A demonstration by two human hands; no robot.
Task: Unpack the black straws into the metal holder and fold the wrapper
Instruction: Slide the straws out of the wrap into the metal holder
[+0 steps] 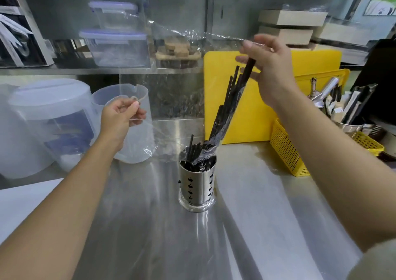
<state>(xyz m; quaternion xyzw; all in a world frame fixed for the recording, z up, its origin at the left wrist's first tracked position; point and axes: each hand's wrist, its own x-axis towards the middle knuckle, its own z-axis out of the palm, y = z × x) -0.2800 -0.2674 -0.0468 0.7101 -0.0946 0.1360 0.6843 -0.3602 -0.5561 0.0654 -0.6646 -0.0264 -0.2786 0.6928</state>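
A perforated metal holder (197,186) stands upright in the middle of the steel counter, with a few black straws inside. A bundle of black straws (230,106) leans from the holder's mouth up to the right, still partly inside a clear plastic wrapper (171,37) that stretches wide across the scene. My right hand (271,65) pinches the top of the straw bundle together with the wrapper's upper edge. My left hand (123,117) is closed on the wrapper's left edge, left of the holder and apart from it.
A yellow cutting board (257,121) leans behind the holder. A yellow basket (287,151) with utensils sits at the right. A clear measuring jug (137,151) and a large lidded tub (42,125) stand at the left. Lidded boxes (115,48) fill the back shelf.
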